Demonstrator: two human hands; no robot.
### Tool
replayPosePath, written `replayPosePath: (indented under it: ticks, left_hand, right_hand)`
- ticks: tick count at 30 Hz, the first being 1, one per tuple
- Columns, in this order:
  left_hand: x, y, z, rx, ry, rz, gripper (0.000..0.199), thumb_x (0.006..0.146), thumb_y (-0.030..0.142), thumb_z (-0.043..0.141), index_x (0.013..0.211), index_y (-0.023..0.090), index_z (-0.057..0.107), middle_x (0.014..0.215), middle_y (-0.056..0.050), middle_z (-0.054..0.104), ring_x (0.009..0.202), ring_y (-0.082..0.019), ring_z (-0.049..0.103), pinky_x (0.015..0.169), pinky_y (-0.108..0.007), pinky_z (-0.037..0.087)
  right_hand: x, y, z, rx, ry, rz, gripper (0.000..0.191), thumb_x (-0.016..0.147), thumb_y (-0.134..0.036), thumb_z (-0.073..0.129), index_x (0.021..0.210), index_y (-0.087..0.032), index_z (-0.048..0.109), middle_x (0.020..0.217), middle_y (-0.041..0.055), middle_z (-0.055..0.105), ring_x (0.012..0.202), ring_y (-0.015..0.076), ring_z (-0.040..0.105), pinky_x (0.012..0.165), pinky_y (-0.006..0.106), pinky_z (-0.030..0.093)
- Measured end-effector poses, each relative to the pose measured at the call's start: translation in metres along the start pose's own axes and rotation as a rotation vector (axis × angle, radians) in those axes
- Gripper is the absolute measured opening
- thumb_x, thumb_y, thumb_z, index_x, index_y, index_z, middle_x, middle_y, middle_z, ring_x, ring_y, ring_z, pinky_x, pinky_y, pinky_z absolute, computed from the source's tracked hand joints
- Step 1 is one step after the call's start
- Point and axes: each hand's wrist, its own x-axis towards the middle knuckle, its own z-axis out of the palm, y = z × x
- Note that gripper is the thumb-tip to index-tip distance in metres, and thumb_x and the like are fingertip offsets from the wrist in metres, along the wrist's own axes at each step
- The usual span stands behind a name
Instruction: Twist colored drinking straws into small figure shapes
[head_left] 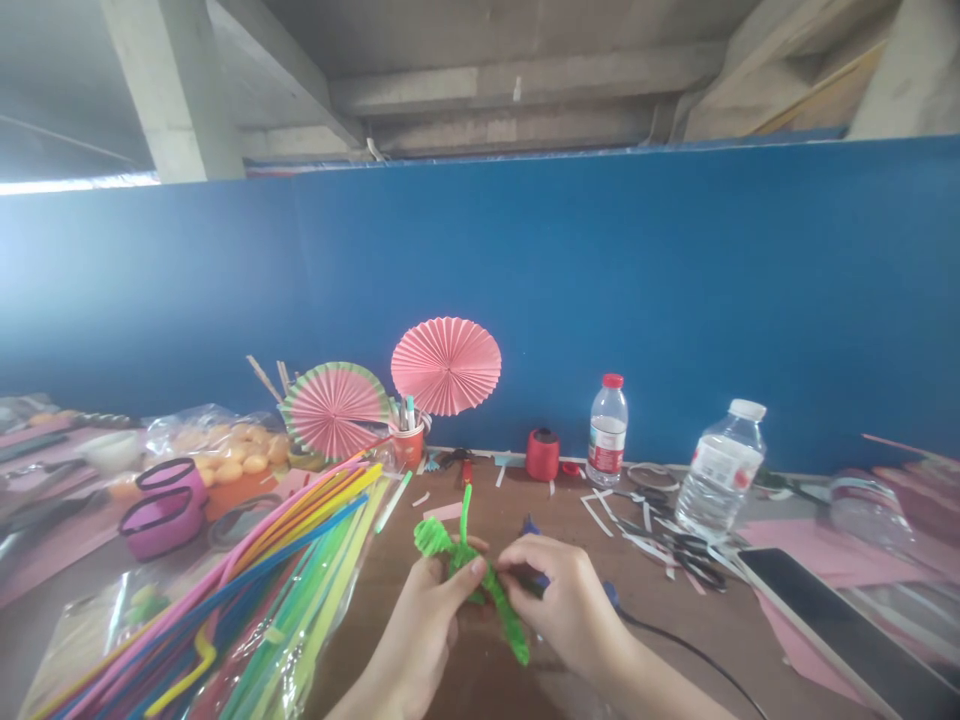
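Low in the middle of the head view, a bright green figure of twisted pipe cleaners (512, 622) is held above the brown table. My left hand (429, 610) grips it near its middle, thumb pressed on top. One straight green stem sticks up from it, and a bunched looped end points to the left. My right hand (556, 590) is closed at the figure's right side, thumb and fingertips pinched against the green strand. What exactly sits between those right fingertips is partly hidden. A bundle of coloured pipe cleaners (277, 590) in clear plastic lies left of my hands.
Behind stand two folded paper fans (446, 366), a cup of pens (408, 447), a red container (542, 455) and two water bottles (607, 432). Scissors (694, 560) lie among paper strips at right, near a dark-screened tablet (840, 630). Purple bands (161, 520) are at left.
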Motion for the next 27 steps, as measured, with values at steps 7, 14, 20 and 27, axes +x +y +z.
replayPosePath:
  ticks: [7, 14, 20, 27]
  left_hand:
    - [0.001, 0.006, -0.013, 0.323, 0.564, 0.579, 0.051, 0.063, 0.025, 0.068, 0.109, 0.023, 0.047, 0.109, -0.007, 0.049, 0.109, -0.025, 0.043, 0.09, -0.037, 0.034]
    - [0.0, 0.008, -0.013, 1.174, -0.16, 0.718, 0.024, 0.074, 0.01, 0.046, 0.08, 0.025, 0.064, 0.086, -0.006, 0.064, 0.094, -0.024, 0.052, 0.086, -0.037, 0.032]
    - [0.005, 0.004, -0.011, 1.242, -0.186, 0.602, 0.02, 0.066, 0.01, 0.054, 0.072, 0.026, 0.064, 0.075, -0.002, 0.065, 0.102, -0.026, 0.049, 0.09, -0.039, 0.022]
    - [0.006, -0.005, -0.011, 1.209, -0.148, 0.448, 0.017, 0.061, 0.013, 0.052, 0.067, 0.025, 0.063, 0.064, 0.002, 0.063, 0.068, -0.018, 0.055, 0.094, -0.038, 0.018]
  right_hand:
    - [0.003, 0.005, -0.003, -0.033, 0.017, 0.055, 0.017, 0.071, -0.01, 0.049, 0.071, -0.02, 0.063, 0.067, -0.0008, 0.063, 0.062, 0.012, 0.057, 0.059, 0.02, 0.041]
    - [0.0, 0.009, -0.008, -0.192, -0.164, -0.033, 0.016, 0.067, -0.007, 0.048, 0.074, -0.021, 0.05, 0.063, -0.0052, 0.054, 0.056, 0.0094, 0.047, 0.053, 0.017, 0.034]
    - [-0.001, 0.006, -0.009, -0.196, -0.244, -0.048, 0.015, 0.066, -0.005, 0.048, 0.069, -0.02, 0.047, 0.059, -0.0061, 0.049, 0.053, 0.0087, 0.042, 0.05, 0.017, 0.029]
    - [-0.001, 0.005, -0.006, -0.159, -0.256, -0.031, 0.019, 0.061, -0.001, 0.047, 0.064, -0.019, 0.05, 0.057, -0.0058, 0.052, 0.051, 0.008, 0.042, 0.049, 0.016, 0.029]
